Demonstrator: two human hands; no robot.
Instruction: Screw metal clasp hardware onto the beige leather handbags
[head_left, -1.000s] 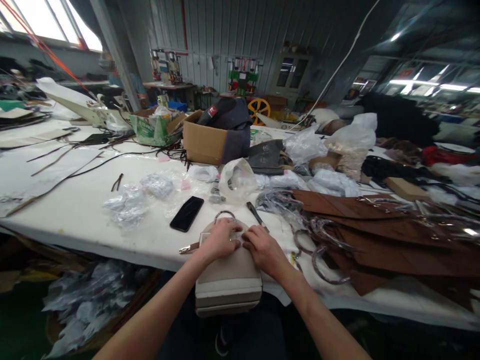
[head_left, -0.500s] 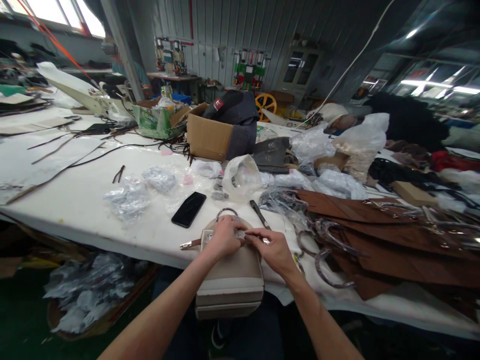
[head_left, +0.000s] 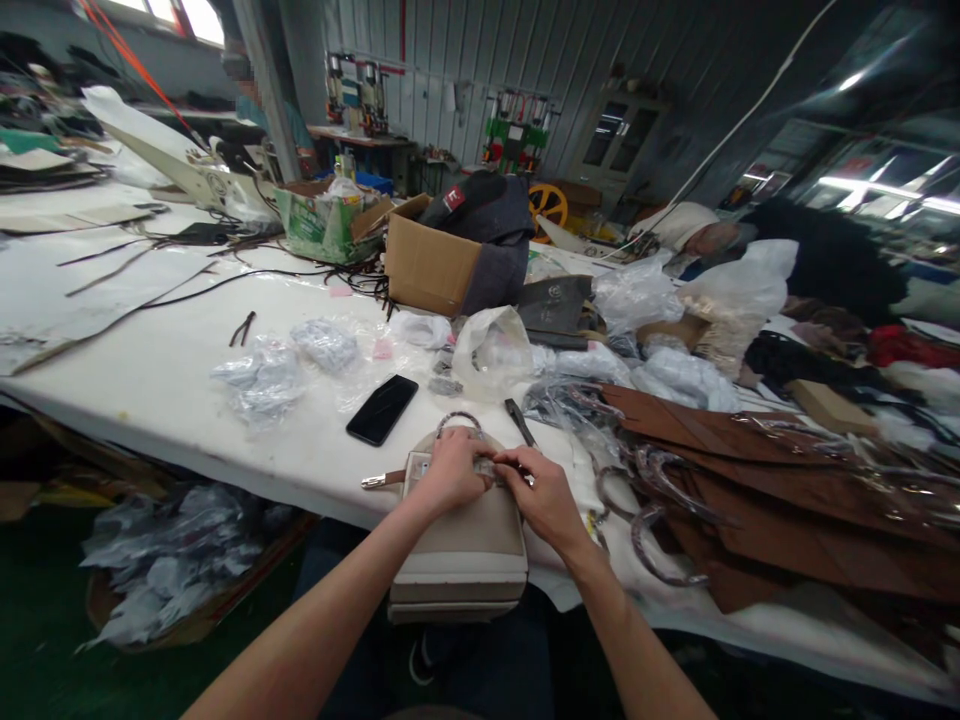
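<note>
A beige handbag rests between my lap and the table edge, its round patterned handle pointing away from me. My left hand lies over the upper part of the bag, fingers curled and gripping it near the top fittings. My right hand is closed in a pinch at the same spot, its fingertips meeting those of the left. Whatever small part sits between the fingertips is hidden. A brown strap with a metal end sticks out on the bag's left. Just beyond the right hand lies a dark-handled tool.
A black phone and clear plastic bags lie on the white table. Brown leather pieces with ring handles are piled at right. Further back stand a cardboard box and a green box. Wrapping fills a bin below left.
Both hands stay at the same place on the bag. The right fingers have drawn in closer and bent more. The view has tilted slightly.
</note>
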